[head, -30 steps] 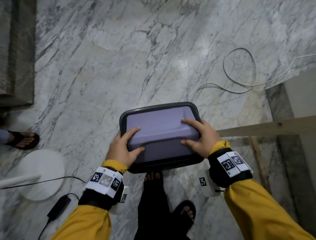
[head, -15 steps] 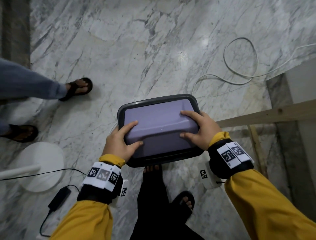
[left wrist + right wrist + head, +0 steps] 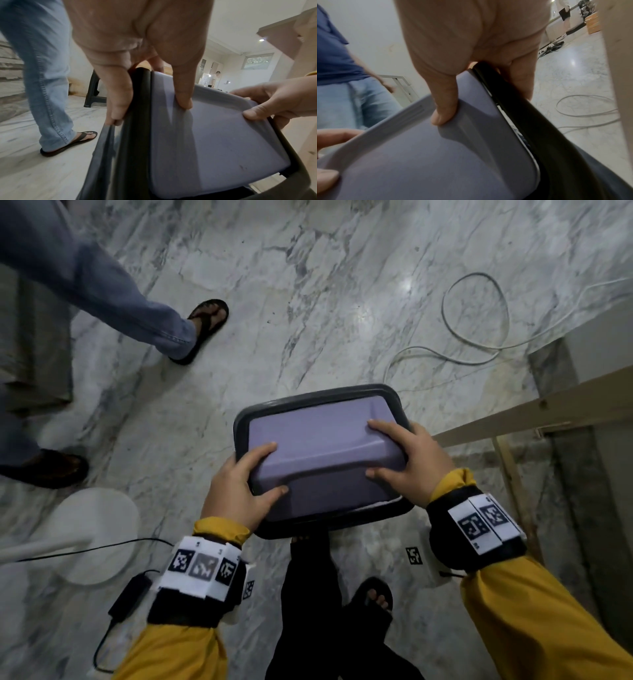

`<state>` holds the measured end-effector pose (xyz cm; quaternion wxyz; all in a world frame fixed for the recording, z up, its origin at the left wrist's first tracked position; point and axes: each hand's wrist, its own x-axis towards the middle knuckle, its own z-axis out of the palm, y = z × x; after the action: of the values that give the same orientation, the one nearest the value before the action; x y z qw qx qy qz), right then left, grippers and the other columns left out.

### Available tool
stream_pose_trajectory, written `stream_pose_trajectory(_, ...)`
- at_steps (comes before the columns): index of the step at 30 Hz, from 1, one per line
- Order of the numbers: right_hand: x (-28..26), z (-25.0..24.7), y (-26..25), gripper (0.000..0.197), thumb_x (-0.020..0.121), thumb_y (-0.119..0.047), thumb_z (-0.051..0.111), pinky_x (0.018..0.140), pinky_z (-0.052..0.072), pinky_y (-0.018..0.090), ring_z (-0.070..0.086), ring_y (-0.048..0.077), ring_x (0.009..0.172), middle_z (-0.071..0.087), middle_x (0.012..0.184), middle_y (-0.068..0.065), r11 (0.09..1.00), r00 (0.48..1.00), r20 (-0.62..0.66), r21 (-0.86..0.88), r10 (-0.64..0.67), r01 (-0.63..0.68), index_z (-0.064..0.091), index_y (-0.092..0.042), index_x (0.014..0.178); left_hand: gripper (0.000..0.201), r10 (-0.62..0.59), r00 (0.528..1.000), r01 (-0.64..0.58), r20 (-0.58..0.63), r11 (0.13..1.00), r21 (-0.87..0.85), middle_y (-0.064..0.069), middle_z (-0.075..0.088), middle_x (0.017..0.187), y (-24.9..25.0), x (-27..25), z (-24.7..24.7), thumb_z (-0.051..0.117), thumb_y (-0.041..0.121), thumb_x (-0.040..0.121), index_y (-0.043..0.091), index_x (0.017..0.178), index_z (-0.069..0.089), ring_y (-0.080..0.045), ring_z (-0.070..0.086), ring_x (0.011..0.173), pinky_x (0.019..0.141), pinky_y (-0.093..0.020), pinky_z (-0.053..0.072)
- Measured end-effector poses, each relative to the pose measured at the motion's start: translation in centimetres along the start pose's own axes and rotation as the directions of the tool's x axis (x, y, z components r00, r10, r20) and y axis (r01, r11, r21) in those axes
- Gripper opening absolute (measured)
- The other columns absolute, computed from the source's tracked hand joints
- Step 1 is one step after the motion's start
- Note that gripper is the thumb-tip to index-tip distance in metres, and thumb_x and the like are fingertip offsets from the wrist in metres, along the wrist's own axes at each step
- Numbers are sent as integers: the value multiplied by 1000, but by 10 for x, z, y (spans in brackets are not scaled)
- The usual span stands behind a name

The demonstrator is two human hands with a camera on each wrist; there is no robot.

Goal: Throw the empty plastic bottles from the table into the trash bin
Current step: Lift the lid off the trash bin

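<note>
Basically both hands, left hand and right hand, grip bin rim; judged: keep level, watch cable beyond bin.

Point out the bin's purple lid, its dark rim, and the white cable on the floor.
purple lid (image 3: 322, 440), head view, middle of the raised top.
dark rim (image 3: 239, 422), head view, left edge.
white cable (image 3: 445, 313), head view, left side of loop.

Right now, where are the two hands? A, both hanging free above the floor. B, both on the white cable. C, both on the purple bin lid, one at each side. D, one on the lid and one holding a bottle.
C: the left hand and right hand each grip a side of the lid, thumbs on top and fingers over the dark rim; no bottle shows.
</note>
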<state>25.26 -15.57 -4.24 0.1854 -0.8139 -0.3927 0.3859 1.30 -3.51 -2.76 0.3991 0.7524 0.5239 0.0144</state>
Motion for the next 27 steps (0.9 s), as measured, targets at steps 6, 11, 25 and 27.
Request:
stream_pose_trajectory(6, -71, 4, 24, 79, 64, -41, 81, 104, 43, 47, 43, 33, 129, 34, 144, 11, 999, 998, 65, 23, 27, -29, 40, -50, 131, 70, -56, 993, 62, 101, 997, -49, -16, 51, 128, 5, -76, 21, 79, 20, 68, 32, 130, 48, -32, 51, 120, 101, -36, 44)
stream_pose_trajectory(11, -137, 15, 39, 98, 57, -67, 67, 107, 41, 49, 27, 27, 141, 24, 152, 6, 994, 994, 109, 106, 28, -39, 8, -61, 135, 97, -56, 990, 77, 128, 984, -162, -1, 37, 147, -2, -149, 35, 76, 42, 68, 44, 138, 9, -13, 40, 131, 106, -34, 42)
stream_pose_trajectory(25, -174, 146, 103, 102, 68, -21, 82, 96, 32, 19, 36, 6, 122, 36, 132, -10, 858, 919, 152, 330, 364, -394, 16, -17, 147, 78, -394, 869, 452, 300, 878, -158, -12, 35, 150, -111, -180, 125, 62, 31, 84, 12, 145, 18, -29, 41, 134, 107, -40, 40)
stream_pose_trajectory(27, -154, 168, 118, 95, 69, -18, 81, 88, 37, 23, 44, 11, 112, 43, 121, -5, 848, 904, 173, 313, 391, -427, 23, -14, 144, 76, -399, 868, 453, 296, 881, -141, -13, 40, 147, -134, -161, 146, 63, 28, 83, 11, 144, 21, -30, 44, 130, 104, -37, 41)
